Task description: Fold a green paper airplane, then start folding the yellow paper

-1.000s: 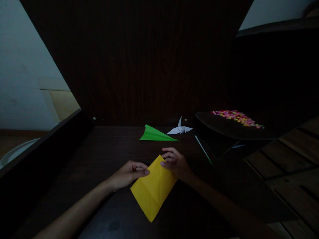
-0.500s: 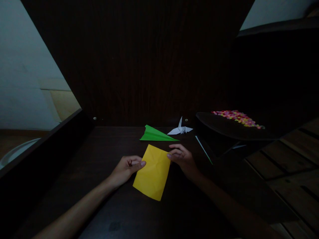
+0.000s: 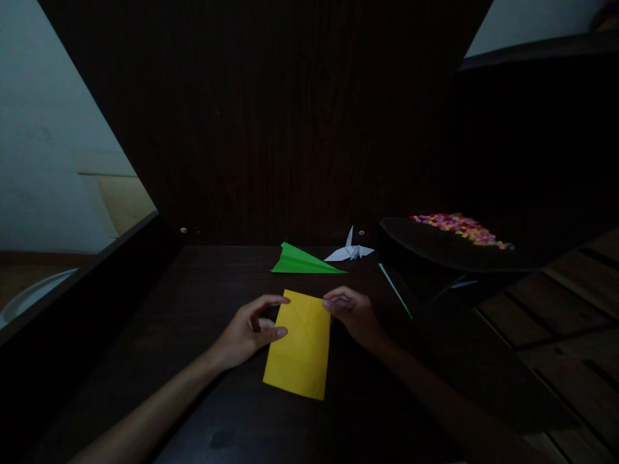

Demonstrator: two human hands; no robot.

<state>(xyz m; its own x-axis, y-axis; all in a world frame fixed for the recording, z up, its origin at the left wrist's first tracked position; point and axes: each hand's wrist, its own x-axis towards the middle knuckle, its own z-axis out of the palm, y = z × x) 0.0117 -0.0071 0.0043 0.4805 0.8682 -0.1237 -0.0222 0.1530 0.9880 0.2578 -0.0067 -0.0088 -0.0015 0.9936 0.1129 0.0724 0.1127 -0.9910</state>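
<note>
A creased sheet of yellow paper [image 3: 300, 351], roughly rectangular and seemingly folded, is between my two hands over the dark table. My left hand [image 3: 249, 327] grips its left edge, the thumb lying on the front and the index finger at the upper left corner. At the upper right corner, my right hand [image 3: 355, 316] pinches the paper between thumb and fingers. Just beyond the sheet lies a green paper plane [image 3: 304, 261], its nose pointing right. A white origami crane [image 3: 351, 251] rests beside the plane's tip.
A dark upright panel [image 3: 290, 129] backs the tabletop [image 3: 145, 361], and a low side board [image 3: 91, 270] borders its left. To the right, a thin pale strip [image 3: 395, 291] lies near a dark bag-like object [image 3: 435, 248] topped with small pink and yellow pieces [image 3: 461, 229].
The yellow paper has come slightly nearer and turned a little straighter. My left index finger has moved up onto its upper left corner, and my right fingers have closed in at its corner.
</note>
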